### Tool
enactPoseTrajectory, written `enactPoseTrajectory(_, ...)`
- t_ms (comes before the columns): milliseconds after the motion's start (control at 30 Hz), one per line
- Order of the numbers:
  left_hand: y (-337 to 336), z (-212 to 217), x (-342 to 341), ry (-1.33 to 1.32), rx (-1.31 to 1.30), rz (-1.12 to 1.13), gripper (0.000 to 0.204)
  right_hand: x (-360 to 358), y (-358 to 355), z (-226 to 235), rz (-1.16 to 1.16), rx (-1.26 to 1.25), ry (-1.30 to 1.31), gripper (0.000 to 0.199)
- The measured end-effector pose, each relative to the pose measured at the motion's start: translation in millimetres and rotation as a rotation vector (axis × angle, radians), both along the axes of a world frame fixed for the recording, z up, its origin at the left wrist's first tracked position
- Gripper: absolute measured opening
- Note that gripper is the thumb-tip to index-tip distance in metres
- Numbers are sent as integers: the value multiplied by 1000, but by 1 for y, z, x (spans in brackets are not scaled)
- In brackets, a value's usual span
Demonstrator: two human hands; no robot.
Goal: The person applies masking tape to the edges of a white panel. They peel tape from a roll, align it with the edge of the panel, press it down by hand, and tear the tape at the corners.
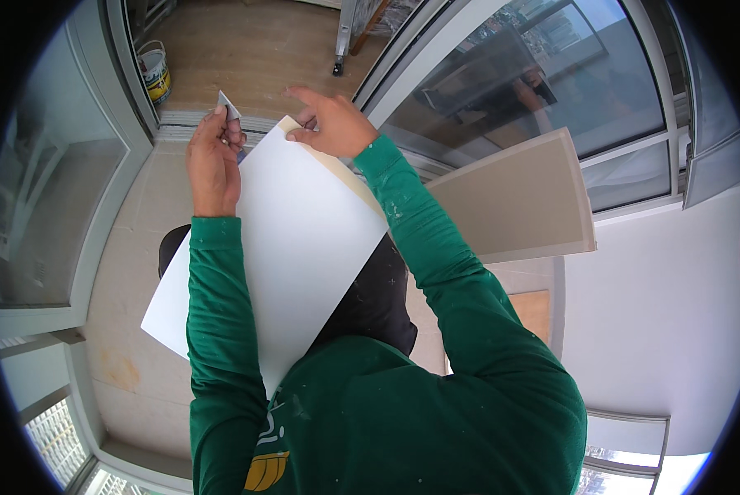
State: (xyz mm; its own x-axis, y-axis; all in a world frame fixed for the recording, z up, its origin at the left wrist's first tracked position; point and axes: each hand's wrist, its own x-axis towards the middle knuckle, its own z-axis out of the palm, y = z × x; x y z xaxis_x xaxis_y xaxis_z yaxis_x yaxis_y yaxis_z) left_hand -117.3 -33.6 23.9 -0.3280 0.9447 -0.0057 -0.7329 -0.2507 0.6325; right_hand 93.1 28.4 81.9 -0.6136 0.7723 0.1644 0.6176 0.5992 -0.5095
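A large white board (304,206) with a cream-coloured edge lies at a slant across my lap. My left hand (213,161) is closed beyond its far left side, pinching a small pale grey triangular piece (229,105) between thumb and fingers. I cannot make out what that piece is made of. At the board's far corner is my right hand (334,124), its thumb on the white face and its index finger stretched out to the left. The other fingers of that hand are curled at the edge and partly hidden.
A beige panel (518,198) leans at the right below a glass sliding door (551,82). Another glass door (48,206) stands on the left. Through the doorway, a paint bucket (155,73) and a metal leg (344,41) rest on the wooden floor (254,49).
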Motion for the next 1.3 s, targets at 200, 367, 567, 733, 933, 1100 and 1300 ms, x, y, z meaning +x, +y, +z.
enactPoseTrajectory(200, -3, 5, 18, 276, 71, -43, 14, 36, -24, -9, -134, 60, 401, 40)
enactPoseTrajectory(367, -20, 6, 55, 340, 177, -202, 15, 46, -84, -14, -58, -281, 880, 42)
enactPoseTrajectory(567, -51, 15, 107, 641, 190, -341, 17, 86, -124, -16, -129, -408, 855, 31)
enactPoseTrajectory(733, -53, 19, 125, 958, 342, -349, 16, 139, -121, -18, -129, -370, 787, 16)
enactPoseTrajectory(933, -59, 30, 76, 1310, 308, -94, 20, 209, -139, -85, -441, -435, 1135, 8)
enactPoseTrajectory(1100, -71, 26, -40, 1727, -147, 198, 30, 269, -207, -263, -833, -749, 879, 12)
enactPoseTrajectory(1300, -97, 16, -116, 1725, -549, -238, 69, 286, -330, -438, -909, -1185, 194, 34)
